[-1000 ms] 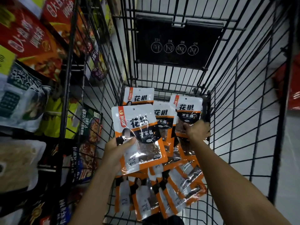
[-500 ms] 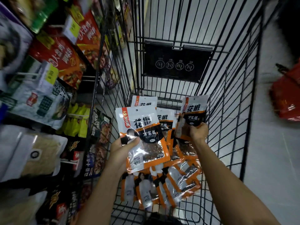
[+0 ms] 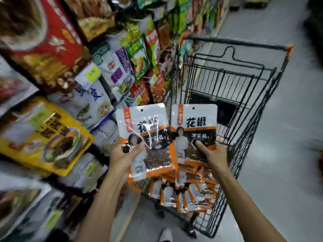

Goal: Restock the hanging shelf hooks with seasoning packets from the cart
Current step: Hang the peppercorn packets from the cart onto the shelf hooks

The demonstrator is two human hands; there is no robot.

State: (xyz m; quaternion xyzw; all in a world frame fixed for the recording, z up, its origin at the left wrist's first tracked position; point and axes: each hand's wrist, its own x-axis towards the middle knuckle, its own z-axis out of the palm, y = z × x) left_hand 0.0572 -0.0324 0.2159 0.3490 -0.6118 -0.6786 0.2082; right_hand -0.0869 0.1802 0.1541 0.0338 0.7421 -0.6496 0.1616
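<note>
My left hand (image 3: 123, 156) grips a white and orange seasoning packet (image 3: 148, 135) by its lower left side, thumb across the front. My right hand (image 3: 212, 154) holds a matching packet (image 3: 194, 123) by its lower right part. Both packets are upright, side by side, above the near end of the black wire cart (image 3: 244, 95). Several more of the same packets (image 3: 185, 193) lie in a pile in the cart below my hands. Hanging shelf goods (image 3: 122, 70) fill the left side; the hooks themselves are hidden behind them.
A large yellow bag (image 3: 43, 135) and red bags (image 3: 45, 41) hang close on the left. Grey aisle floor (image 3: 279, 154) runs along the right of the cart. A shoe (image 3: 166, 234) shows at the bottom, next to the cart.
Both hands have lifted their packets up out of the cart. The view has swung up and left, bringing the shelf goods and the aisle into sight.
</note>
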